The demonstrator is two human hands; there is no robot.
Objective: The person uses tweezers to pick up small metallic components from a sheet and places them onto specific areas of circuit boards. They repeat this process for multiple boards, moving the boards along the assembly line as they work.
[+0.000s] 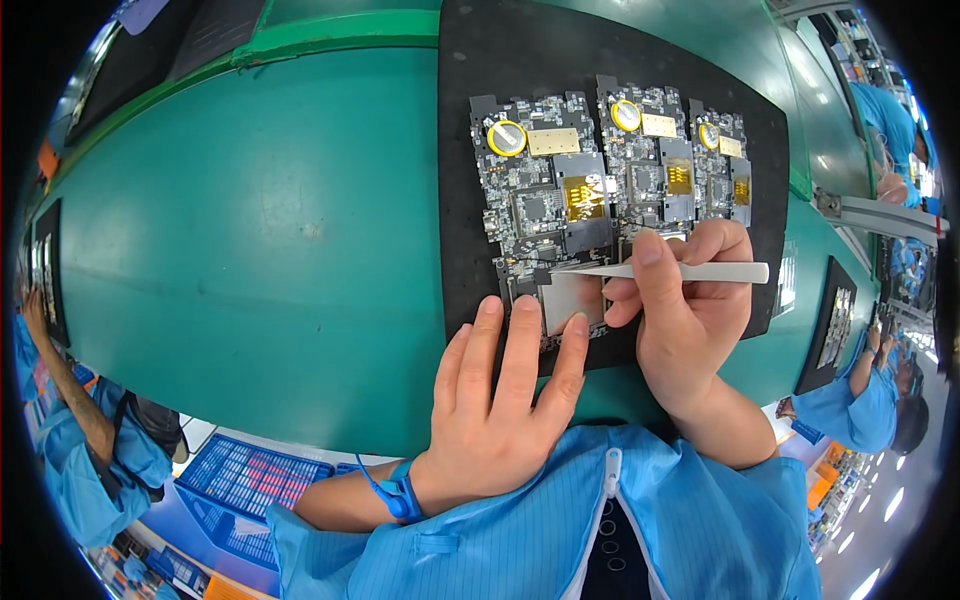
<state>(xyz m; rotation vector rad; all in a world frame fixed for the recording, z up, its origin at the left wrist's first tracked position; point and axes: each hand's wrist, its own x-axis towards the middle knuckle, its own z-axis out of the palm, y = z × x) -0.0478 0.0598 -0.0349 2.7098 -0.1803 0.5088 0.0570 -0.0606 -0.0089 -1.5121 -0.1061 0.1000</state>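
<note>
Three circuit boards lie side by side on a black mat. The leftmost circuit board (535, 205) carries a yellow-rimmed coin cell (506, 138) and a silver metal plate (570, 302) at its near end. My right hand (690, 310) is closed around white tweezers (725, 272), whose thin tips point left over that board just above the silver plate. Whether the tips touch it I cannot tell. My left hand (505, 405) lies flat with fingers spread, its fingertips on the board's near edge. My right hand partly hides the middle circuit board (645, 150). Farther right is the third circuit board (718, 165).
The black mat (600, 40) rests on a green tabletop (260, 250) with a raised green edge strip (340, 32). Blue plastic baskets (240, 470) stand below at the left. Co-workers in blue work at both sides, near other dark mats with boards (835, 325).
</note>
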